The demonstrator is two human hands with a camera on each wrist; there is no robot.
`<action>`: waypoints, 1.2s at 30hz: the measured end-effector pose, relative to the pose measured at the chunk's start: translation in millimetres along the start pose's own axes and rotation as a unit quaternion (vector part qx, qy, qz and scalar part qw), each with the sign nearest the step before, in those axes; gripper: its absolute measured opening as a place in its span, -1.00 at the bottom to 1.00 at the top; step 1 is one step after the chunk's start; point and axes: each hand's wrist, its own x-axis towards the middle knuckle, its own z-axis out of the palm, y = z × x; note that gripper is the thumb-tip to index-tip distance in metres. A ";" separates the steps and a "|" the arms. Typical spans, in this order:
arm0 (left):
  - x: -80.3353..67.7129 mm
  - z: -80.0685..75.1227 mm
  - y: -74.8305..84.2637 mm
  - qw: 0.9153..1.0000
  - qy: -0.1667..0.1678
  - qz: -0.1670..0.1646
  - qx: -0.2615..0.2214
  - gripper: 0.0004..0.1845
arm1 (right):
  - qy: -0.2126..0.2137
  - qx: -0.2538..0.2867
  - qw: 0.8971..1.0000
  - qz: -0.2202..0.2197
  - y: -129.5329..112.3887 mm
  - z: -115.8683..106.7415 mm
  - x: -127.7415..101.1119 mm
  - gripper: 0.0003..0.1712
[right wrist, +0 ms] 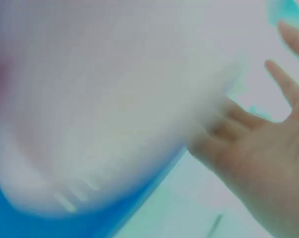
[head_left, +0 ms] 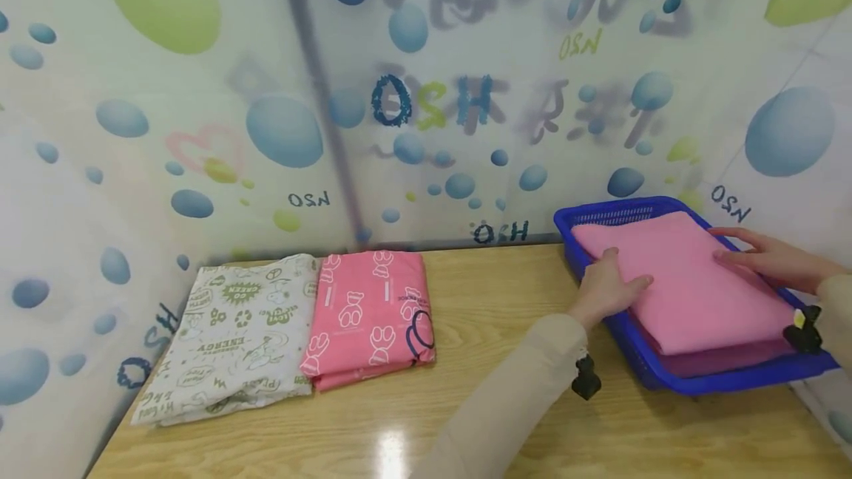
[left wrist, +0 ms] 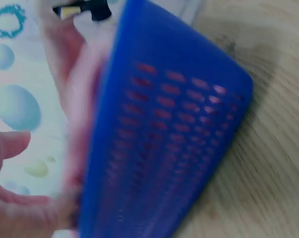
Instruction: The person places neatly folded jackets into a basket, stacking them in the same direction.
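A folded pink cloth (head_left: 685, 279) lies in a blue plastic basket (head_left: 699, 383) at the right of the table. My left hand (head_left: 604, 290) is at the cloth's left edge, over the basket rim, with thumb and a finger spread apart. On the opposite side, my right hand (head_left: 765, 257) reaches over the rim and touches the cloth's right edge. The right wrist view shows some fingers of the right hand (right wrist: 268, 144) at the cloth's blurred edge and others stretched away. Part of each hand's fingers is hidden by the cloth or rim.
Left on the wooden table (head_left: 479, 331) lie a folded white cloth (head_left: 246, 331) with green print and a folded pink printed cloth (head_left: 373, 316), side by side. A patterned curtain or sheet (head_left: 452, 161) stands behind the table's back edge.
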 end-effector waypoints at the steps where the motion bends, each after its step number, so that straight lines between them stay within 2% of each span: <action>1: -1.0 -2.4 1.4 1.000 -0.006 0.005 0.022 -0.42 | 0.003 -0.017 1.000 -0.004 -2.1 0.2 1.8 -0.14; 4: -4.6 -9.2 3.9 0.996 -0.007 0.033 0.081 -0.55 | 0.015 -0.051 0.999 -0.008 -7.7 0.4 5.9 -0.19; 7: -6.8 -16.4 0.4 0.990 -0.003 0.061 0.126 -0.64 | 0.023 -0.061 0.998 -0.006 -11.9 -0.1 6.6 -0.24; 12: -6.7 -30.2 -23.8 0.988 -0.027 0.100 0.115 -0.64 | 0.020 -0.061 0.998 -0.018 -18.3 2.5 5.9 -0.28; 14: -5.9 -35.2 -37.7 0.989 -0.036 0.102 0.101 -0.63 | 0.022 -0.060 0.997 -0.030 -21.0 4.6 5.7 -0.30; 19: -4.8 -53.7 -69.8 0.992 -0.054 0.069 0.095 -0.56 | 0.023 -0.047 0.997 -0.059 -28.5 10.0 6.2 -0.35; 24: -5.0 -76.7 -95.0 0.994 -0.056 0.043 0.089 -0.52 | 0.023 -0.037 0.995 -0.086 -39.9 17.2 9.1 -0.40; 30: -8.1 -92.4 -116.3 0.995 -0.057 0.039 0.069 -0.53 | 0.025 -0.029 0.992 -0.118 -55.6 28.1 13.6 -0.46; 36: -11.8 -103.8 -131.8 0.996 -0.061 0.020 0.056 -0.53 | 0.011 -0.017 0.990 -0.141 -72.5 39.0 16.1 -0.49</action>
